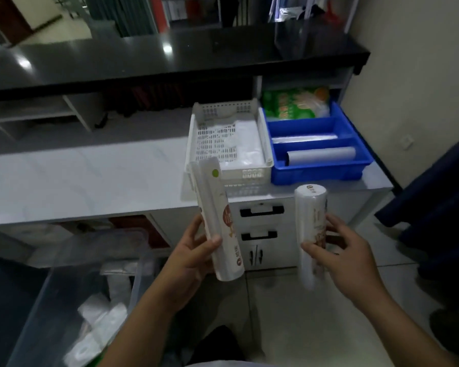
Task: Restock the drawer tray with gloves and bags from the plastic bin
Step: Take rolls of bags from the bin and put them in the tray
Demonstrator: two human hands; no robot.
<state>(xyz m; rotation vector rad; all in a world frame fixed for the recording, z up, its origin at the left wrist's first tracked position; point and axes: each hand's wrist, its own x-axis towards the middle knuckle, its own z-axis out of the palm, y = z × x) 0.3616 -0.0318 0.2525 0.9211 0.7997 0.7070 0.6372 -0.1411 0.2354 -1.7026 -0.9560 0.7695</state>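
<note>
My left hand grips a long white roll of bags, tilted with its top toward the white perforated tray. My right hand holds a second wrapped white roll upright in front of the desk drawers. The blue divided tray sits on the desk at the right, with a grey roll in its front slot, a clear roll in the middle slot and green packets at the back. The clear plastic bin stands at lower left with white rolls inside.
A white desk runs across the view under a black counter. Two drawers with black handles lie below the trays. A dark blue chair stands at the right. Pale floor tiles lie underfoot.
</note>
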